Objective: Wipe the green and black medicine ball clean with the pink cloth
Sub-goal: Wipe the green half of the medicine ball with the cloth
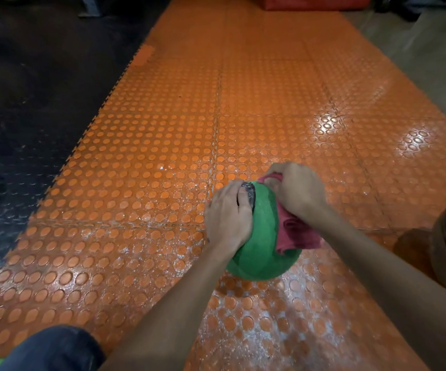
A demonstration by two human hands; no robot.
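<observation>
Grip first: the right hand (296,192) is bunching the pink cloth (298,232) in curled fingers and pressing it against the upper right side of the ball (262,255). The left hand (228,212) is lying on the ball's left side, its grip spread, palm and fingers flat against the surface. The ball, green with a black patch by the left fingertips, is sitting on an orange studded floor mat (163,135), low in the view. A black mat (16,108) is lying alongside to the left. A knee (56,349) in dark blue trousers is showing at bottom left.
</observation>
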